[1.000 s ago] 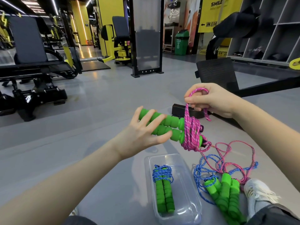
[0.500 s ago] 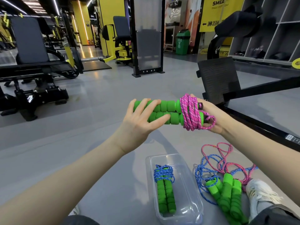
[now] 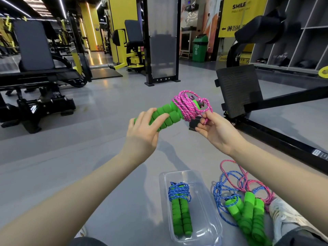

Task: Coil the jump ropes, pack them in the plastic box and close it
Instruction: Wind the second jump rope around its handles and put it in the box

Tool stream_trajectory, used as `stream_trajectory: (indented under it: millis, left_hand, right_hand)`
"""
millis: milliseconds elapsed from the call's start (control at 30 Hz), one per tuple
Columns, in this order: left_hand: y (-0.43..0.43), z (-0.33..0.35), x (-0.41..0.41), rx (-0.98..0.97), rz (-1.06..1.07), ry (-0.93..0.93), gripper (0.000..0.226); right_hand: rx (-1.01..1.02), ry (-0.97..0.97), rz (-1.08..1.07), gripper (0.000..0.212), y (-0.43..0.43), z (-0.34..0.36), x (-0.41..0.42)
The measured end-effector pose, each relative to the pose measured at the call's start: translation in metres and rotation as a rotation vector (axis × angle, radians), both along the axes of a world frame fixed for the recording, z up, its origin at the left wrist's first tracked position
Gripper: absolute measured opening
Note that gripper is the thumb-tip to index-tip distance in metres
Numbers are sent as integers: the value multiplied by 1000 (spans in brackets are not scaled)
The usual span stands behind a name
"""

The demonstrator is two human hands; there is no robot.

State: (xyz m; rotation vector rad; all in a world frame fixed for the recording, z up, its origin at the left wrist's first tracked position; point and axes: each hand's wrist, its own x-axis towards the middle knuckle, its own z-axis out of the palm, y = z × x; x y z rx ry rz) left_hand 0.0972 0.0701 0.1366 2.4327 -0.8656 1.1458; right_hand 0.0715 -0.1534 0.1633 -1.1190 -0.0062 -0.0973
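My left hand (image 3: 143,129) grips the two green foam handles (image 3: 167,113) of a jump rope, held up above the floor. Its pink rope (image 3: 187,106) is wound in a coil round the handles' far end. My right hand (image 3: 213,129) pinches the loose end of that pink rope just right of the coil. Below, a clear plastic box (image 3: 208,210) lies open on the floor with a coiled blue-roped jump rope (image 3: 180,208) inside. To its right lie more green-handled ropes (image 3: 248,215), blue and pink, tangled and uncoiled.
A white shoe (image 3: 284,219) lies at the lower right beside the loose ropes. A black exercise machine with a footplate (image 3: 237,89) and a long rail stands close on the right. Weight benches (image 3: 35,73) are at the left.
My left hand has tilted the handles so the coil end points up and away. My right hand came off the coil and now pinches the rope's end below it.
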Motion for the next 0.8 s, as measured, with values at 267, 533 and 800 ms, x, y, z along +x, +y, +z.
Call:
stream_trajectory:
  millis: [267,533,800]
  left_hand:
    - [-1,-10,0,-16,23,150,48]
    - [-2,-10,0,-116,29,281,53]
    - [-4,-12,-2,-52,134,281,53]
  right_hand:
    - [-371,-103,-279,14,28,-31,-19]
    - [-1050,-325,-437,8,37,-32,-14]
    - [-1133,-585,-575,14,40,-17,-25]
